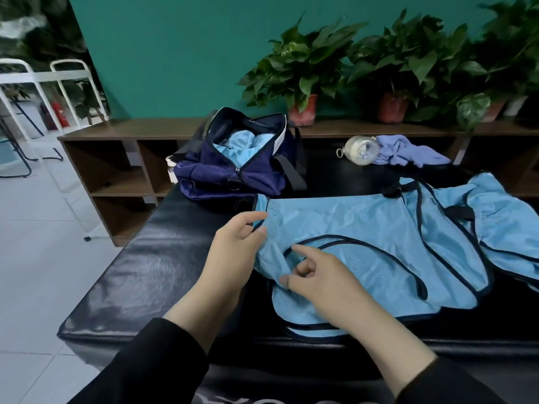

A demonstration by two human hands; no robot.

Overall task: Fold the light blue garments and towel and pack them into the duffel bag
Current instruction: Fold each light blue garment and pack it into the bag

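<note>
A light blue vest with dark trim lies spread on the black padded bench. My left hand pinches the vest's left edge between thumb and fingers. My right hand pinches a shoulder strap of the same vest, index finger stretched out. A second light blue garment lies crumpled to the right. The navy duffel bag stands unzipped at the far end of the bench, with light blue fabric inside. A lavender-blue towel is bunched behind the vest.
A clear bottle lies on its side against the towel. Behind the bench runs a low wooden shelf carrying potted plants. White metal chairs stand on the tiled floor at left.
</note>
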